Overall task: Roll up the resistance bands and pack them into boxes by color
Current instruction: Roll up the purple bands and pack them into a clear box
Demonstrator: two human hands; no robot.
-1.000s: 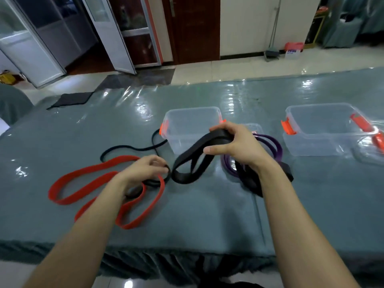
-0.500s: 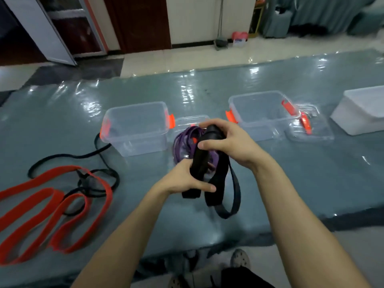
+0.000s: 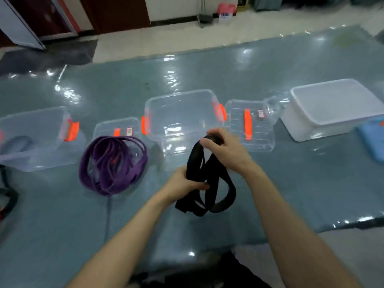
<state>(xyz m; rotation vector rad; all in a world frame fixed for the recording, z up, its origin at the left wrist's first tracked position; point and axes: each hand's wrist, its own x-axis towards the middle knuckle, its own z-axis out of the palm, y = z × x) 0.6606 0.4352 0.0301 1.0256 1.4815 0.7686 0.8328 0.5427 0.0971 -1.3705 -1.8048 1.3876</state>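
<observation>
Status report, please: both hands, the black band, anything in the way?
Both hands on the black band: left hand grips the middle, right hand the top. Band loosely looped, not boxed. Open clear box straight ahead, path free.

A wide table (image 3: 270,65) in grey-green cloth under glossy clear film catches white glints of light. Beyond it lies a pale tiled floor (image 3: 166,36) with a dark mat (image 3: 47,57) at left. A dark wooden door (image 3: 116,11) adjoins a white wall (image 3: 176,7) with black skirting
</observation>
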